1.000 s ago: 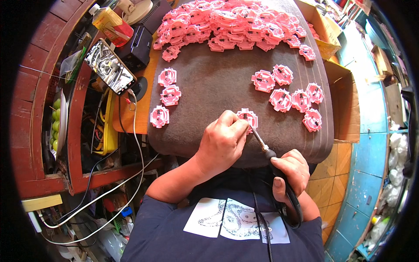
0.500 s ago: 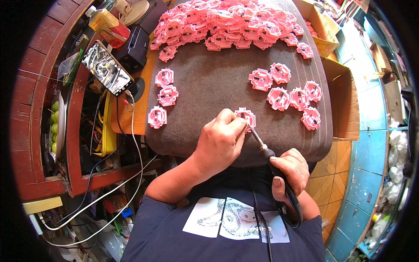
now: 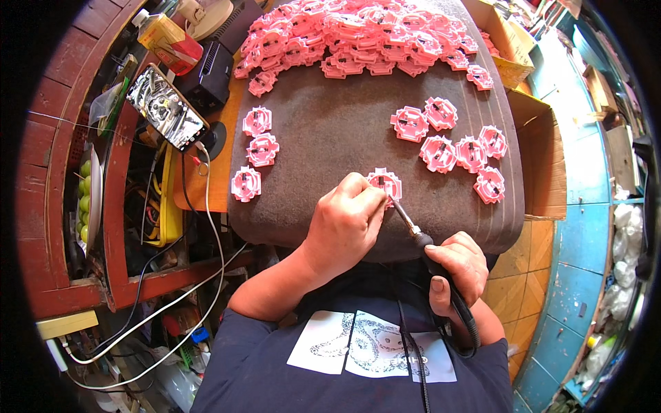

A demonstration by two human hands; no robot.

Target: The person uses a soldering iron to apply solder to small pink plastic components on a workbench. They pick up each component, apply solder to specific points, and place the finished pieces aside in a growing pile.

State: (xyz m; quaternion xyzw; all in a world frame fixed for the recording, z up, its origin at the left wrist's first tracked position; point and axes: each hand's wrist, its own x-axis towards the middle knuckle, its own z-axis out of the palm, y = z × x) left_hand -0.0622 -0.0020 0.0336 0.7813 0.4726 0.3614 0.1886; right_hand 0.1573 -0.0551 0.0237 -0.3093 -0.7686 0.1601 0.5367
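Observation:
In my right hand (image 3: 460,270) is a soldering iron (image 3: 415,230) with a black handle, its fingers wrapped round the grip. The metal tip slants up and left onto a pink plastic part (image 3: 385,183), which lies flat on the brown-covered work surface (image 3: 330,131). Beside that part, my left hand (image 3: 350,215) is closed in a pinch, fingertips at its left edge. What the pinch holds is hidden by the fingers. The part has a pale, notched rim and small dark pieces in its middle.
A large heap of similar pink parts (image 3: 358,34) fills the far end. Several lie loose at left and right. A phone (image 3: 167,107) on a stand, a bottle (image 3: 169,43) and white cables (image 3: 219,234) are at left. Cardboard boxes (image 3: 540,155) stand along the right edge.

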